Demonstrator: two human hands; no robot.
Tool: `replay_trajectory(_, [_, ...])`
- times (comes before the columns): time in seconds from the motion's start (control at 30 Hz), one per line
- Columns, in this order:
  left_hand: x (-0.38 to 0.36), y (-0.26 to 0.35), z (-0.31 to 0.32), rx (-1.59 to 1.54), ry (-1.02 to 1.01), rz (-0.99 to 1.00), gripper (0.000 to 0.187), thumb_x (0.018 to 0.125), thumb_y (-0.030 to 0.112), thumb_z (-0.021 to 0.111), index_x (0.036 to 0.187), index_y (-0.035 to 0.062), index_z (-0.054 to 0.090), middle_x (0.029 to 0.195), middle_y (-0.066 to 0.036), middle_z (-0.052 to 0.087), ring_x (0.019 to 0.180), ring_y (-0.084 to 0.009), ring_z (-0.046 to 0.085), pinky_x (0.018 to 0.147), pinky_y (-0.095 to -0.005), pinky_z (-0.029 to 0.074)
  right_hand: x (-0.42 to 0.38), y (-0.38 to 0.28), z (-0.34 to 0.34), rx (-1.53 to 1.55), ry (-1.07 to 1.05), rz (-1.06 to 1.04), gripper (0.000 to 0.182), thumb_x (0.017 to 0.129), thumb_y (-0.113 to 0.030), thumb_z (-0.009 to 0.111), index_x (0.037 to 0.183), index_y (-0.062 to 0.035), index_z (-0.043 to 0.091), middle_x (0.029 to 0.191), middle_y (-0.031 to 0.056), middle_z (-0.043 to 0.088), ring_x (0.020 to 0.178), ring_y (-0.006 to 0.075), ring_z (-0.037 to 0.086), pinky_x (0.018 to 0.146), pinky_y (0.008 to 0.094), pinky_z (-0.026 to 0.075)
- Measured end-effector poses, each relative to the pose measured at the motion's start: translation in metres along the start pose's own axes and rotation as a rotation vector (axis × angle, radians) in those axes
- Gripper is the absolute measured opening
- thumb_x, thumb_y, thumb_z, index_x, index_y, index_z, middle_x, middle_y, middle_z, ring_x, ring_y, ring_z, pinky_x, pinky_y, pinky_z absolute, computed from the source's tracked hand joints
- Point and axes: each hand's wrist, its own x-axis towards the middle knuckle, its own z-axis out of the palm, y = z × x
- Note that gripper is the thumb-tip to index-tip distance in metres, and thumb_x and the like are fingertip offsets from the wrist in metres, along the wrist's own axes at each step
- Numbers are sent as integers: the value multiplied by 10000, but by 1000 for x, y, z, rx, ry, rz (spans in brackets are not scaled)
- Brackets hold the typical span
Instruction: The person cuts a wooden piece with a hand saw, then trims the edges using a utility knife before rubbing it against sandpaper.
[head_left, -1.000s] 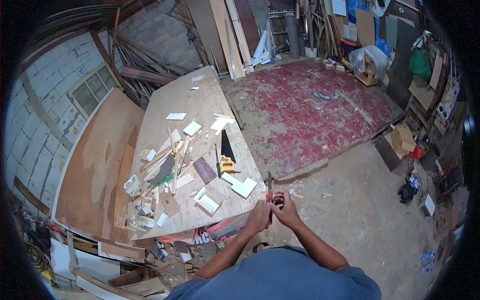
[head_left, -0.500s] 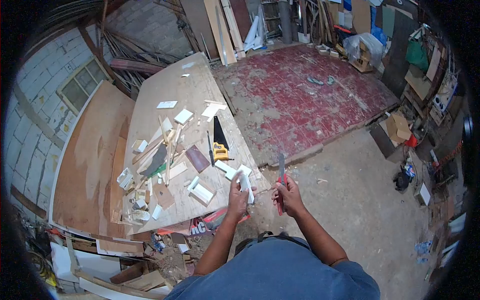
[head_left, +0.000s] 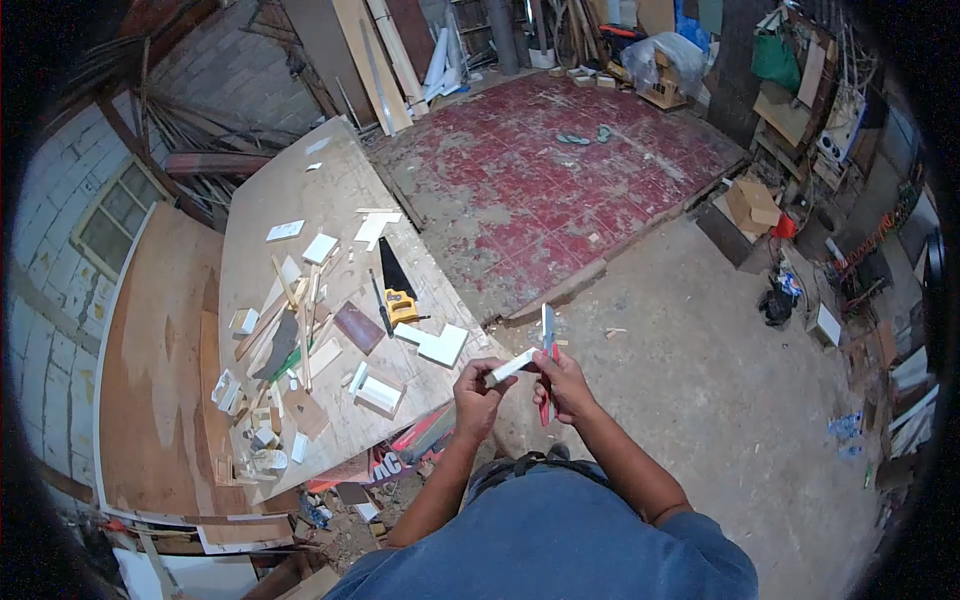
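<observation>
A small white block [head_left: 513, 367] is gripped by my left hand [head_left: 478, 396], held just off the table's near right corner. My right hand [head_left: 566, 386] is closed on a red-handled tool [head_left: 547, 340] with a flat grey blade pointing away from me. The fingertips of my right hand also reach the far end of the white block. On the table left of my hands lies a white L-shaped piece [head_left: 442, 343]. Beyond it are a yellow tool [head_left: 400, 306] and a black saw blade [head_left: 397, 268].
The plywood table [head_left: 330, 180] carries wood strips [head_left: 305, 300], a brown rectangular piece [head_left: 358, 328] and a white box-like piece [head_left: 378, 388]. A curved plywood panel [head_left: 155, 380] stands at the left. Slippers [head_left: 583, 137] lie on the red floor [head_left: 540, 190]. A cardboard box [head_left: 752, 205] is at the right.
The view has shifted to the right. My left hand has turned the white block from upright to slanting, and my two hands have come together at it.
</observation>
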Motion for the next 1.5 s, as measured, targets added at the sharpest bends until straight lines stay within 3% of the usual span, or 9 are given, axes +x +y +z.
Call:
replay_trajectory(0.2, [-1,5,-2,64,-351,103,379,832,-117,496,1181,7,580,1234,-109,542,1098,-198,581,887,-348,554,2,-18,-12,108,-56,-86,358,912,-169,669,1212,-55,509,755,19,555,464,104,517,411,267,458])
replay_trajectory(0.27, [-5,23,5,-298,-222,-384,336,894,23,471,1218,20,560,1214,-118,551,1063,-217,602,828,-344,564,-6,-32,-6,14,-123,-108,366,905,-165,677,1223,-55,532,732,8,559,466,96,508,407,264,443])
replay_trajectory(0.3, [-7,22,13,-211,-217,-352,377,983,305,448,1208,16,539,1032,-119,626,809,-200,649,618,-273,532,-5,-33,-5,11,-127,-107,366,905,-165,677,1223,-55,532,732,8,559,466,96,508,407,264,443])
replay_trajectory(0.43, [-8,35,22,-105,-195,-594,572,996,593,358,985,60,565,646,-32,527,477,-123,462,407,-249,315,-4,-34,9,-203,-148,-134,315,909,-168,672,1185,-68,561,707,-6,556,468,79,489,408,243,416])
replay_trajectory(0.6, [-6,22,9,-229,-176,-586,505,1015,547,344,861,92,497,615,11,410,471,-102,381,413,-251,284,7,-30,17,-509,-108,-345,196,916,-175,655,1068,-64,599,645,18,539,487,107,505,445,270,413])
replay_trajectory(0.67, [-5,25,8,-263,-157,-592,494,1020,537,332,827,104,471,596,18,372,455,-97,344,407,-254,257,15,-27,10,-1055,37,-800,246,932,-270,634,1002,-37,598,668,80,543,528,205,542,519,330,438])
replay_trajectory(0.8, [1,22,6,-349,-6,-633,474,1022,509,331,820,107,480,568,31,346,430,-94,291,413,-243,236,4,-30,9,-1543,37,-881,412,885,-471,622,812,-69,571,661,145,589,612,350,605,561,445,467])
replay_trajectory(1.33, [16,39,4,-342,-64,-489,442,1037,454,329,792,107,447,580,41,290,459,-83,257,422,-251,210,31,-68,25,-1792,-108,-1014,558,832,-629,605,697,-88,611,618,118,614,579,324,632,517,451,476])
replay_trajectory(1.5, [10,64,4,-289,-70,-412,505,1000,585,355,817,123,443,576,29,310,457,-100,271,425,-264,208,83,-107,-28,-1705,396,-651,554,868,-650,525,817,-135,722,720,152,665,661,372,649,574,490,488])
